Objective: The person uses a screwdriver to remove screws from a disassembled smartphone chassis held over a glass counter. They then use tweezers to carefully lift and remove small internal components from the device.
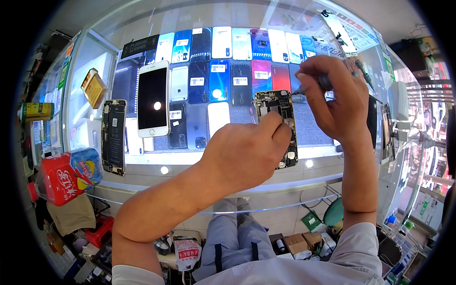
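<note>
An opened phone (289, 114) lies on the glass counter with its circuit board and inner parts exposed. Over its left side and middle rests my left hand (247, 149), fingers bent and pressed together; the fingertips are hidden, so what they pinch, if anything, does not show. My right hand (338, 97) is closed around a dark-handled screwdriver (325, 83). Its thin shaft points left, with the tip at the phone's upper right corner. To the left lie a white phone (153, 102) with a dark screen and another opened phone part (114, 137) with a black battery.
Under the glass top (190, 164) several phones are displayed in rows. A yellow cigarette pack (94, 89) lies at the left, and a red drink bottle (61, 179) is at the counter's left edge. A bare metal phone panel (339, 33) lies at the far right.
</note>
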{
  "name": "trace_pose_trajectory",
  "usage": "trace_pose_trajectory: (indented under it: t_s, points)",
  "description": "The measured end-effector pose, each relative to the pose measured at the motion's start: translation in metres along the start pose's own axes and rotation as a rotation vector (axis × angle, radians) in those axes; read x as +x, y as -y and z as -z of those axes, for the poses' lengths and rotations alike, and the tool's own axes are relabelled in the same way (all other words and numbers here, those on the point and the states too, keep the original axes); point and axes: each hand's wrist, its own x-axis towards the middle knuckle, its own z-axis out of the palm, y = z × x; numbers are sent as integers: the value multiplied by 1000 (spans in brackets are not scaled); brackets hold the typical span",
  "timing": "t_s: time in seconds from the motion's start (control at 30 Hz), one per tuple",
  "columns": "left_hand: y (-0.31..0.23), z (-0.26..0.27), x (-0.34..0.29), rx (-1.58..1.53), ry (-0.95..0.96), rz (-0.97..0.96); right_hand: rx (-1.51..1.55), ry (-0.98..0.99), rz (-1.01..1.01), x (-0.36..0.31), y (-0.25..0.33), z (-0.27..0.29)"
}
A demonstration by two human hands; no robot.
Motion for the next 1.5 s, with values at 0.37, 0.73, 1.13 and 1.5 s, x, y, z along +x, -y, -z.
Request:
trace_pose_trajectory:
  t_s: [0.37, 0.73, 1.13, 1.5]
  points:
    - [8, 6, 12, -148, -402, 62, 419, -227, -142, -18, -11, 1]
    - [14, 6, 17, -107, -473, 56, 786, -254, -285, -22, 2, -8]
    - [54, 6, 38, 246, -364, 257, 774, -381, -352, -24, -21, 2]
    - [54, 2, 33, 325, -301, 280, 578, -226, -245, -32, -23, 4]
